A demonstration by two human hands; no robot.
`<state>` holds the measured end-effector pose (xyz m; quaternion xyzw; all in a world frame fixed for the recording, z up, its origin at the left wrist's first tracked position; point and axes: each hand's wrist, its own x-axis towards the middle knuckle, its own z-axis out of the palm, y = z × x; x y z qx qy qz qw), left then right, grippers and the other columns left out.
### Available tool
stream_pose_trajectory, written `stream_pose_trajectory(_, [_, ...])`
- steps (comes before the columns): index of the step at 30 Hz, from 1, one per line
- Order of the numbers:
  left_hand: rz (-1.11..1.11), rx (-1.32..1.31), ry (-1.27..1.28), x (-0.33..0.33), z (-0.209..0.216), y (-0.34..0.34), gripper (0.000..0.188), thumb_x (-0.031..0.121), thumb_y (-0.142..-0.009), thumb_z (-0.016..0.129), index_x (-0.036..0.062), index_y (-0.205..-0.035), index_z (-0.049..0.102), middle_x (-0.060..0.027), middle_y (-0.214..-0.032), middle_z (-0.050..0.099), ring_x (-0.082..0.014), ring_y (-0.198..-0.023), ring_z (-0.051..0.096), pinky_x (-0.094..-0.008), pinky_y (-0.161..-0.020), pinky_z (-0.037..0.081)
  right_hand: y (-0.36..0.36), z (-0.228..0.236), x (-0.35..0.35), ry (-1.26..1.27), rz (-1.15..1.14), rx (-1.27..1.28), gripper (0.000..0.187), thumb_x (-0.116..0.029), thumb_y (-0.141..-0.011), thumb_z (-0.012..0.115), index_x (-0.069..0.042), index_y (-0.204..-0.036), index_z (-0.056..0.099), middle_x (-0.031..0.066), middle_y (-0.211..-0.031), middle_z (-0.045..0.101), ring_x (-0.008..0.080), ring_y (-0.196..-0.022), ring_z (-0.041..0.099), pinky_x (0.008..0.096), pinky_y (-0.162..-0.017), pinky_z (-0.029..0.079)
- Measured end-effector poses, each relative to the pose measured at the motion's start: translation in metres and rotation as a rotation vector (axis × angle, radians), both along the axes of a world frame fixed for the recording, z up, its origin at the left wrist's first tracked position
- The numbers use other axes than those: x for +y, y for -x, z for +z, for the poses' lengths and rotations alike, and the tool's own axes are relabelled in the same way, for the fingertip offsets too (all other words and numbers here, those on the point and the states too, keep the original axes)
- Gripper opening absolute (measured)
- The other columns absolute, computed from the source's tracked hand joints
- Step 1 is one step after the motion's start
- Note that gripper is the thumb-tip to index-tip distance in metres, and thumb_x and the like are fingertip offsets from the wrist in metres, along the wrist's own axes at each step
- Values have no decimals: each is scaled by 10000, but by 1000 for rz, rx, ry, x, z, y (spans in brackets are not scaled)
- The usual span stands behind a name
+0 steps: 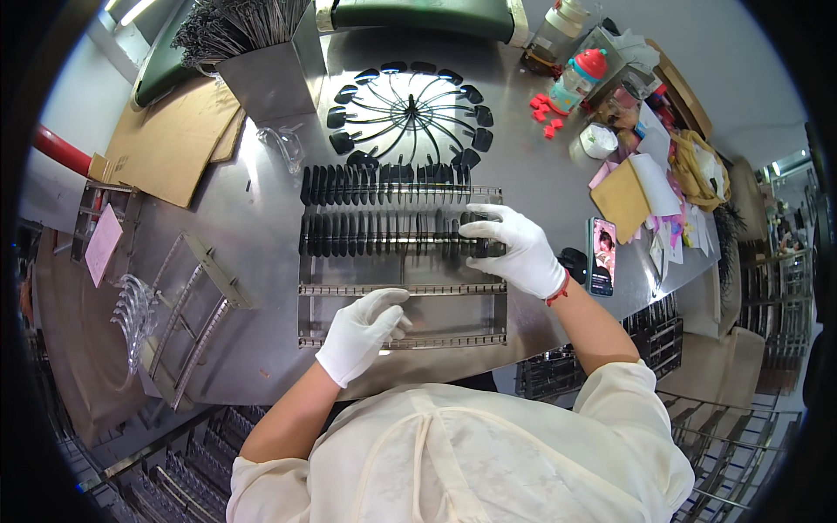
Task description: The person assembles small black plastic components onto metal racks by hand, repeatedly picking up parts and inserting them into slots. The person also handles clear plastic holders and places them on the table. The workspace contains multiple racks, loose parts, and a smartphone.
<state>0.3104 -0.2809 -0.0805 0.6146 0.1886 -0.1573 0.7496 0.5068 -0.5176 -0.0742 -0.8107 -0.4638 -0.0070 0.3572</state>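
A metal rack (403, 290) lies before me on the steel table, with slotted crossbars. Two rows of thin black pieces with flat paddle-like ends (336, 235) stand in its upper bars. At the right end of the nearer row, my right hand (514, 248), in a white glove, has its fingers and thumb closed around a black paddle-ended piece (471, 228). My left hand (364, 329), gloved too, hovers over the lower bars with its fingers loosely bent and apart, holding nothing. Beyond the rack, similar black pieces (410, 113) fan out in a ring with curved stems.
Left are a tilted metal rack (196, 309), clear curved parts (135, 314) and cardboard (170, 144). A metal bin (275, 78) of thin dark stems stands behind. A phone (602, 255), red-lidded bottle (577, 78), white roll (598, 140) and papers (629, 196) occupy the right.
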Motion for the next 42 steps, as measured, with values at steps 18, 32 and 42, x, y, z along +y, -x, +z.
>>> stream_pose_trajectory(18, [-15, -5, -25, 2, 7, -7, 337, 114, -1058, 571, -16, -1368, 589, -100, -1028, 713, -129, -906, 680, -271, -806, 571, 3, 13, -11, 69, 3, -24, 455, -159, -705, 869, -190, -1141, 743, 144, -1319, 653, 312, -1092, 683, 397, -904, 581])
stream_pose_trajectory(32, [-13, -17, -26, 2, -2, -1, 332, 119, -1059, 569, -23, -1359, 591, -100, -1021, 723, -130, -889, 682, -273, -814, 560, 0, 11, -18, 102, 2, -56, 423, -152, -698, 873, -193, -1106, 770, 120, -1299, 664, 282, -1031, 695, 383, -893, 581])
stream_pose_trajectory(42, [-7, 11, -94, 4, -1, -1, 308, 89, -1051, 564, -49, -1323, 603, -106, -1042, 723, -134, -921, 682, -277, -842, 547, 2, 6, -7, 45, 66, -25, 384, -188, -729, 849, -217, -1104, 772, 130, -1301, 659, 292, -912, 695, 396, -806, 587])
